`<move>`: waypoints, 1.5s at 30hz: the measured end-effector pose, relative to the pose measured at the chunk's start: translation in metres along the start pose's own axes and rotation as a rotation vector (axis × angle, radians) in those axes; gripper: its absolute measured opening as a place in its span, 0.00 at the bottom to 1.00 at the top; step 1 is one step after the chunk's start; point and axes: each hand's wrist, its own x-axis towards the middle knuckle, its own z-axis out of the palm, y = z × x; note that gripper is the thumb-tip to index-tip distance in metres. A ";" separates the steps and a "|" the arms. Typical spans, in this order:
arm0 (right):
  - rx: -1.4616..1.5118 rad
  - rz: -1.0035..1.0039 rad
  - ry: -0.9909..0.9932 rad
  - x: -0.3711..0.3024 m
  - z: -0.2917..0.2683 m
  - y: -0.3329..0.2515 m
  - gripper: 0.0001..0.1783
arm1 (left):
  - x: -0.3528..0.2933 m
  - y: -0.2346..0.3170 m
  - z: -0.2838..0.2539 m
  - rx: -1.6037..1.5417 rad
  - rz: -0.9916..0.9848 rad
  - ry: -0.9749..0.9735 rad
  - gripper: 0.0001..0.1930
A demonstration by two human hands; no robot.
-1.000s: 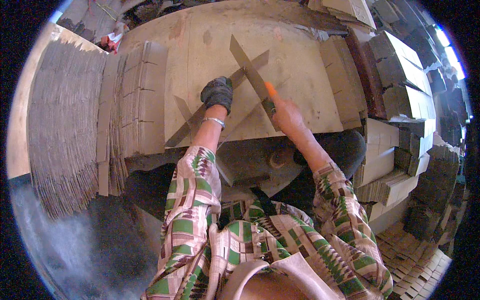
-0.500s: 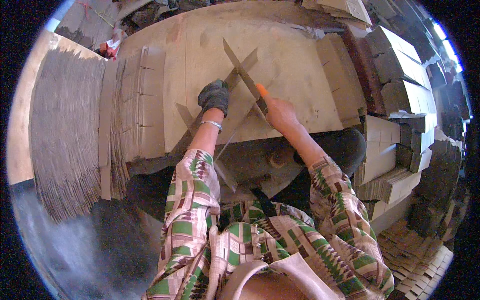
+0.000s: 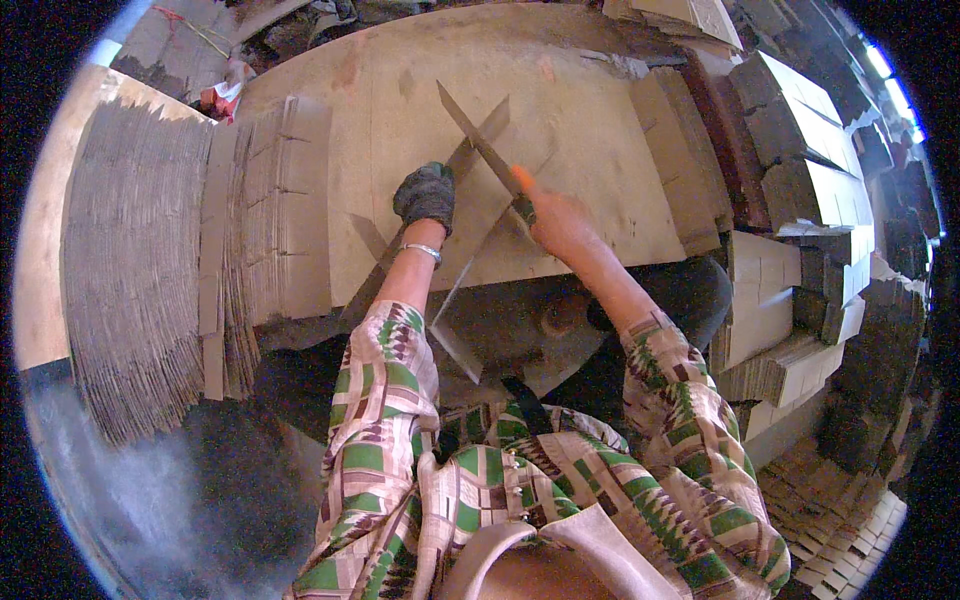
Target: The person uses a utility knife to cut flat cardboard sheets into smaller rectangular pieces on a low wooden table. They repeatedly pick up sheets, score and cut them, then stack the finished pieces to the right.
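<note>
My left hand (image 3: pixel 425 195), in a dark glove, is closed around a long cardboard strip (image 3: pixel 495 118) that slants from far right to near left. My bare right hand (image 3: pixel 562 225), with an orange cover (image 3: pixel 523 180) on one finger, grips a second cardboard strip (image 3: pixel 462 122). The two strips cross in an X just beyond my left hand, over the board. Further narrow strips (image 3: pixel 458 350) stick out below and beside my left hand; how they join is hidden by the hand and forearm.
Under my hands is a pale wooden board (image 3: pixel 590 130). Slotted cardboard strips (image 3: pixel 290 200) stand at its left, beside a large grey stack of cardboard (image 3: pixel 135 270). More slotted cardboard (image 3: pixel 685 160) lies at the right edge, with further stacks (image 3: pixel 800 130) beyond.
Both hands have shifted very slightly left. The far tip of the strip in my right hand has moved a little left and nearer. Both grips stay the same.
</note>
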 end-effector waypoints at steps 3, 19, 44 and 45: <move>-0.009 -0.097 0.245 0.005 -0.004 -0.001 0.45 | -0.002 -0.005 -0.002 0.017 -0.011 -0.038 0.18; -0.143 -0.197 0.120 0.044 0.020 -0.003 0.37 | -0.018 0.010 -0.007 -0.025 0.047 -0.046 0.18; 0.275 0.030 0.845 -0.012 -0.085 0.129 0.25 | -0.150 -0.054 -0.005 -0.013 0.436 0.339 0.28; 0.259 -0.117 0.840 -0.013 -0.069 0.103 0.29 | -0.150 -0.056 0.003 0.009 0.434 0.305 0.27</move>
